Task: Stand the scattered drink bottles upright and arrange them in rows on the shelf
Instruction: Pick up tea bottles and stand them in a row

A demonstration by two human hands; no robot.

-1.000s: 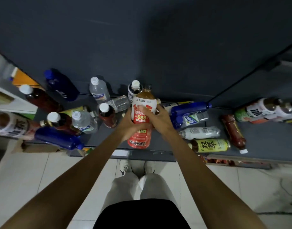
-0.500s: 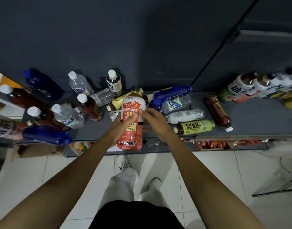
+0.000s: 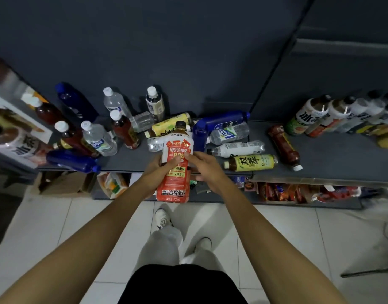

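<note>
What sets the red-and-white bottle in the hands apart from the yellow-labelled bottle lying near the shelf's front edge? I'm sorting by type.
The red-and-white bottle is held roughly upright off the shelf by the left hand, with the right hand touching it; the yellow-labelled bottle lies on its side on the shelf. The first has a dark cap and a red-and-white wrap, the second a white cap and a yellow label. Both hold brown drink.
</note>
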